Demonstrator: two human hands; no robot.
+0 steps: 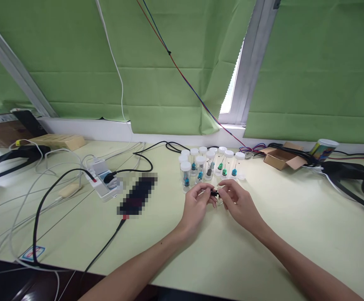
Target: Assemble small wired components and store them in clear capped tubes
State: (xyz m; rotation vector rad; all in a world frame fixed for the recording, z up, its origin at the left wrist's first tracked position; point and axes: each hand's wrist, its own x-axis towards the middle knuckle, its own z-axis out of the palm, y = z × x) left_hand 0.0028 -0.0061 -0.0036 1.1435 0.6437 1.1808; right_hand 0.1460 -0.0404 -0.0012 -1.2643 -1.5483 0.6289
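Note:
My left hand (198,201) pinches a small black piece (214,193) between thumb and fingers; its exact kind is too small to make out. From the other side, the fingertips of my right hand (236,201) close at the end of that piece, and what they grip is mostly hidden. Just beyond my hands stands a cluster of several clear vials (200,170) with white caps. Inside the vials are small teal, green or dark parts with thin stems. A thin, pale loop shows on the table under my right fingertips.
A phone-like dark slab (138,195), blurred out, lies left of my hands with a cable (105,246) plugged in. Farther left is a white power strip (102,184) among tangled cables. An open cardboard box (280,158) and a can (323,149) stand back right, near black frames (348,175).

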